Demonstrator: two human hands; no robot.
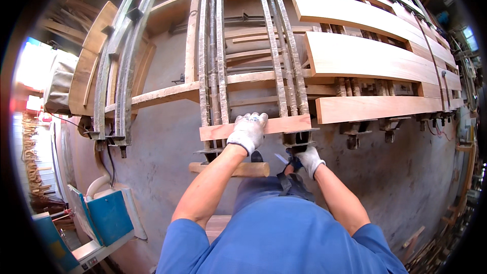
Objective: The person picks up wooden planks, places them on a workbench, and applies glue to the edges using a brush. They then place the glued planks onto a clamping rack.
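My left hand [248,133], in a white work glove, is closed over a narrow wooden strip [284,124]. The strip lies crosswise over the near ends of two long metal bar clamps [215,61] with threaded screws. My right hand [309,161], gloved too, is curled just below the near end of the right-hand clamp [289,61]. Beside its fingers shows a dark blue and black object [294,161]; its kind and the exact grip are partly hidden. Below the left-hand clamp end sits a short wooden block [243,169].
Wide pale boards [365,56] lie across more clamps at the right. Another pair of metal clamp bars [116,71] stands at the left beside a curved wooden panel [89,66]. A wooden frame [167,94] runs under the clamps. A blue machine [109,217] stands lower left.
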